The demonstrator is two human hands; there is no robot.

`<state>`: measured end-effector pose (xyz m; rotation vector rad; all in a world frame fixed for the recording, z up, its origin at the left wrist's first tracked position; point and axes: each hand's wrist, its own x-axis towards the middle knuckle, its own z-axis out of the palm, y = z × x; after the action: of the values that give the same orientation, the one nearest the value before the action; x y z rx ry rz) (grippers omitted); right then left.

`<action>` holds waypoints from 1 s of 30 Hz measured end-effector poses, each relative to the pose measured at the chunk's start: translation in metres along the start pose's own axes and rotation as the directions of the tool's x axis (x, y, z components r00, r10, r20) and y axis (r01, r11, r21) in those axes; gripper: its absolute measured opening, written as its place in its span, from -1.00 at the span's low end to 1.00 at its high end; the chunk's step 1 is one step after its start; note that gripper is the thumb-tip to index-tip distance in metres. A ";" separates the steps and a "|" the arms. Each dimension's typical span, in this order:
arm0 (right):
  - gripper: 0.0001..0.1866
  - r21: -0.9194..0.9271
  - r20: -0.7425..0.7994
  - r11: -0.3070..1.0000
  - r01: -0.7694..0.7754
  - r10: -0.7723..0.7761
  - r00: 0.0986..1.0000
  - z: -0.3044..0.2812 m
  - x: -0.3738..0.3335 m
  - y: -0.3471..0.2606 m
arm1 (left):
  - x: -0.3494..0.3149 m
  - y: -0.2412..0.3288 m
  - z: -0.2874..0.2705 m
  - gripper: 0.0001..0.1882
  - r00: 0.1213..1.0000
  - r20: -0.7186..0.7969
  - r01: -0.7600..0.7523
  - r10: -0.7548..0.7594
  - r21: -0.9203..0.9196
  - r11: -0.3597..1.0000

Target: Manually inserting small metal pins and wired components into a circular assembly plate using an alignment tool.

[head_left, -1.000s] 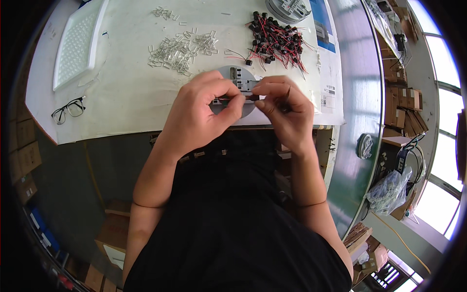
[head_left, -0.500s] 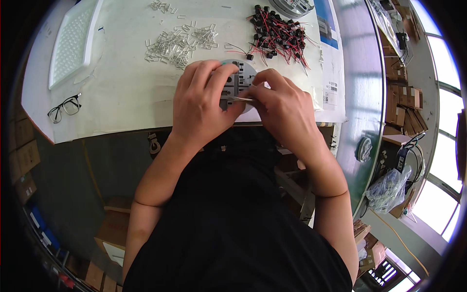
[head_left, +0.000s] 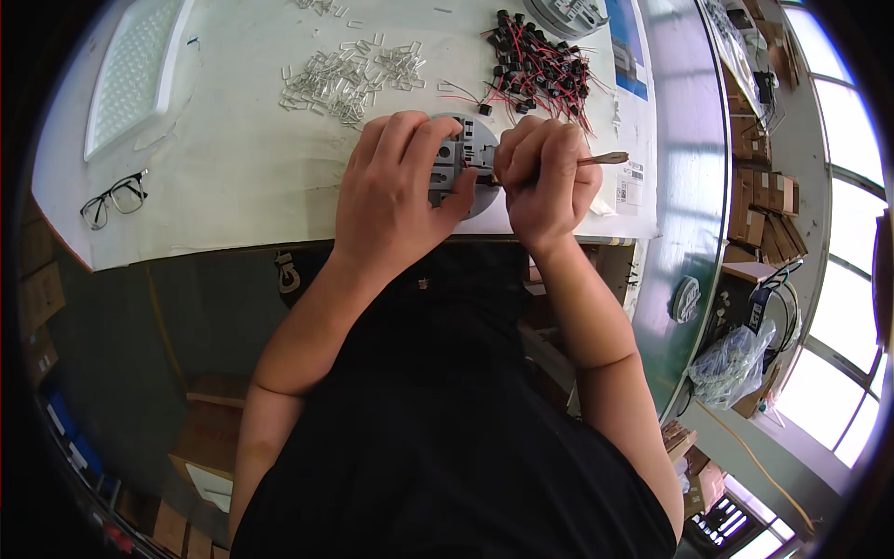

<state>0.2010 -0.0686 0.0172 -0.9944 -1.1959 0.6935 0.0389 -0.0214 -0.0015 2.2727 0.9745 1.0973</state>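
A round grey plastic housing (head_left: 481,149) with raised compartments and dark slots lies at the table's front edge. My left hand (head_left: 391,182) grips it from the left, fingertips at its far rim and thumb on its face. Curled into a fist, my right hand (head_left: 549,172) is at the housing's right side. It holds a slim tool (head_left: 610,158) whose flat, pale end sticks out to the right; the fingers hide most of it. A dark thin part shows between the fist and the housing, too small to name.
Beyond my hands lie a pile of clear U-shaped pieces (head_left: 349,82) and a heap of small black parts with red and black wires (head_left: 535,70). More round grey housings (head_left: 568,14) stand at the back. Glasses (head_left: 116,198) and a white tray (head_left: 135,79) are at left.
My right hand has turned and closed into a fist around the slim tool, whose end now points right. My left hand stays on the housing, its thumb now on the face.
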 end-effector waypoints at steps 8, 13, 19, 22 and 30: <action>-0.49 -0.333 0.173 0.883 0.331 -0.288 0.942 0.007 0.002 -0.005 | -0.004 0.000 0.001 -0.53 1.000 -0.014 -0.010 0.011 0.010 1.000; -0.85 -0.690 0.335 0.707 0.158 0.117 0.935 0.001 0.092 -0.009 | -0.006 -0.002 -0.005 -0.57 1.000 -0.006 -0.025 0.025 -0.028 0.999; -0.86 -0.677 0.683 0.553 0.486 0.227 0.694 0.013 0.162 0.003 | -0.006 0.001 -0.020 -0.61 0.998 -0.004 -0.068 0.068 -0.007 0.998; -0.88 -0.851 0.511 0.457 0.257 0.612 0.604 0.025 0.169 -0.003 | -0.009 -0.002 -0.026 -0.62 0.999 -0.035 -0.007 0.005 -0.069 0.998; -0.79 -0.814 0.349 0.576 -0.076 0.588 0.730 -0.013 0.131 -0.008 | -0.008 -0.018 -0.035 -0.69 0.998 -0.032 -0.063 0.059 -0.144 0.988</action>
<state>0.2465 0.0385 0.0799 -1.8747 -1.9699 0.8738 0.0006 -0.0126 0.0039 2.1876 0.8122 1.1885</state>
